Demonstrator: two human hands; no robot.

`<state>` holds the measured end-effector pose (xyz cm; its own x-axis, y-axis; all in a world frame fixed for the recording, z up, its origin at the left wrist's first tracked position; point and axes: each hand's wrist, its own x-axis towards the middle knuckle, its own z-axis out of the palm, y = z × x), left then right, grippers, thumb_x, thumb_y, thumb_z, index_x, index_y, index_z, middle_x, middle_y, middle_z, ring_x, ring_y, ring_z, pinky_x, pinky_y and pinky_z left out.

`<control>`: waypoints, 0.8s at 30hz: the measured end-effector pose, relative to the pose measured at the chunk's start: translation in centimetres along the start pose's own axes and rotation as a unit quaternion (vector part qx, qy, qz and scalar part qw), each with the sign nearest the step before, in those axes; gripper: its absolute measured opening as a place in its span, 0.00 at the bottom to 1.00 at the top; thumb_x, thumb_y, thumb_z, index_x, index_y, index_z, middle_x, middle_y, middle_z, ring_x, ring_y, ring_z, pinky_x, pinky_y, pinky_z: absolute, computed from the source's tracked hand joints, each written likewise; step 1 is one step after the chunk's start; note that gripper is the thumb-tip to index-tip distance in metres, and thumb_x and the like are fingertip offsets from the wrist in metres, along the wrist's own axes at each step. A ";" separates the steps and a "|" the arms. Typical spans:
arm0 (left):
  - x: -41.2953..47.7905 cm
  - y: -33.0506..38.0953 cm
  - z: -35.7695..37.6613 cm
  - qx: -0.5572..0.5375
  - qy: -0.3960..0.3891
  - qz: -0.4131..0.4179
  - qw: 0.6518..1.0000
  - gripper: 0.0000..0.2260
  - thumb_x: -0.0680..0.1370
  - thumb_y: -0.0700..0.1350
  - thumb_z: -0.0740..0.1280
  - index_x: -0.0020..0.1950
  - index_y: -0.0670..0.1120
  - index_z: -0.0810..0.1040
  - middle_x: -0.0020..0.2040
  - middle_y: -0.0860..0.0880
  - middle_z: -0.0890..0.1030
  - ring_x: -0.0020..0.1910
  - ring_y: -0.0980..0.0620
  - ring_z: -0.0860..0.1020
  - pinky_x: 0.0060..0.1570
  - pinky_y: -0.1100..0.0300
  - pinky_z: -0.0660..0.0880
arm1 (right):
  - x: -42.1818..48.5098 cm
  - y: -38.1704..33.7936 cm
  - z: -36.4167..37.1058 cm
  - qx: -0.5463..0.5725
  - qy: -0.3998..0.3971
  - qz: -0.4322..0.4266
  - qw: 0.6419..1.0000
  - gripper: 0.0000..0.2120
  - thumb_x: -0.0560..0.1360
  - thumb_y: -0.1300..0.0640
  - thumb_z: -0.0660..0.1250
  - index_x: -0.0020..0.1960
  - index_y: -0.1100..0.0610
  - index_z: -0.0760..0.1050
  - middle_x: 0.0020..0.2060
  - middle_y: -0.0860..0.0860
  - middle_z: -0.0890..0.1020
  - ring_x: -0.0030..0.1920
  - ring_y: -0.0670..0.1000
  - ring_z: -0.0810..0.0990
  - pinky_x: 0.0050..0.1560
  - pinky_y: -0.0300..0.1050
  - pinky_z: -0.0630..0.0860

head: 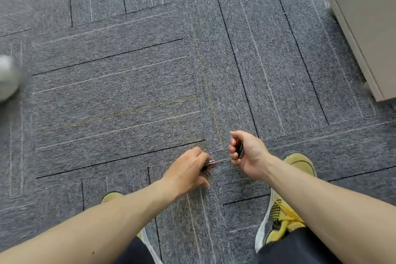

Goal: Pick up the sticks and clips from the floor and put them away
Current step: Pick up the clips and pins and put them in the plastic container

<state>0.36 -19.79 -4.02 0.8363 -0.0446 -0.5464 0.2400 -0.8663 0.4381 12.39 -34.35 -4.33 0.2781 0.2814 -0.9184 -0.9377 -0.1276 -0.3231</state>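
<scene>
My left hand [188, 168] hovers low over the grey carpet, fingers curled round a small bunch of clips [209, 166]; a pink one and dark ones poke out past the fingertips. My right hand [246, 152] is just to the right, palm turned inward, its fingers and thumb curled round a dark clip [240, 149]. The two hands are a short gap apart. No sticks show on the floor, and no loose clips lie on the carpet in view.
Grey carpet tiles [132, 83] with black and pale stripes fill the view. A beige cabinet [368, 28] stands at the upper right. A blurred white-grey object [7, 77] sits at the left edge. My yellow shoes [280, 218] flank the hands.
</scene>
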 end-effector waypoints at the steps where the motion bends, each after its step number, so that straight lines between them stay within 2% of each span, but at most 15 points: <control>1: 0.0 0.1 0.0 0.008 0.001 0.001 1.000 0.26 0.70 0.55 0.75 0.63 0.44 0.75 0.57 0.50 0.75 0.56 0.52 0.74 0.60 0.60 0.72 | 0.0 0.0 0.0 -0.004 0.001 -0.001 1.000 0.17 0.78 0.54 0.63 0.31 0.54 0.69 0.26 0.50 0.71 0.24 0.47 0.65 0.22 0.37 0.60; 4: 0.4 0.3 -0.2 0.008 0.015 -0.004 1.000 0.16 0.73 0.52 0.73 0.56 0.44 0.79 0.53 0.49 0.77 0.52 0.51 0.76 0.55 0.54 0.77 | -0.1 0.2 0.1 -0.010 0.004 -0.001 1.000 0.16 0.78 0.54 0.63 0.32 0.54 0.70 0.26 0.51 0.72 0.24 0.47 0.66 0.23 0.38 0.61; 9: 0.8 0.3 -0.8 -0.011 0.006 -0.011 1.000 0.08 0.75 0.49 0.73 0.46 0.44 0.82 0.48 0.49 0.80 0.47 0.50 0.79 0.50 0.53 0.79 | -0.4 0.1 0.3 -0.038 0.012 -0.003 0.999 0.16 0.79 0.54 0.63 0.33 0.55 0.73 0.28 0.52 0.76 0.26 0.49 0.71 0.27 0.40 0.68; 13: 1.0 0.2 -0.7 -0.016 0.013 0.000 1.000 0.08 0.76 0.48 0.71 0.50 0.44 0.82 0.50 0.48 0.81 0.48 0.50 0.80 0.50 0.57 0.78 | -0.4 0.1 0.2 -0.048 0.018 -0.008 0.999 0.15 0.79 0.54 0.62 0.35 0.57 0.75 0.30 0.53 0.78 0.28 0.49 0.73 0.27 0.40 0.71; 16: 1.0 -0.3 -0.7 -0.031 0.014 0.003 0.999 0.07 0.77 0.48 0.71 0.46 0.45 0.83 0.46 0.50 0.80 0.45 0.52 0.78 0.49 0.56 0.78 | -0.4 0.2 0.2 -0.049 0.018 -0.005 0.999 0.15 0.80 0.54 0.62 0.36 0.57 0.75 0.30 0.54 0.78 0.27 0.50 0.73 0.27 0.40 0.72; 19: 1.2 -0.8 -1.3 -0.094 0.015 -0.018 0.995 0.05 0.76 0.47 0.72 0.46 0.46 0.84 0.43 0.52 0.82 0.40 0.57 0.79 0.47 0.58 0.80 | -0.6 0.1 0.2 -0.043 0.027 -0.002 0.999 0.15 0.80 0.54 0.62 0.38 0.59 0.76 0.31 0.55 0.78 0.28 0.50 0.74 0.29 0.41 0.74; 24: 1.8 0.3 -3.5 -0.212 0.051 -0.009 0.976 0.03 0.74 0.45 0.75 0.46 0.47 0.85 0.38 0.55 0.84 0.35 0.63 0.80 0.39 0.69 0.77 | -0.7 0.1 0.5 -0.035 0.025 0.008 0.999 0.16 0.81 0.52 0.62 0.43 0.63 0.78 0.33 0.58 0.80 0.33 0.53 0.78 0.34 0.45 0.79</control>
<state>3.66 -18.39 -2.38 0.8694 0.0379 -0.4927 0.4201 -0.5817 0.6965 11.99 -34.09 -3.56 0.2755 0.2316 -0.9330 -0.9255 -0.1986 -0.3226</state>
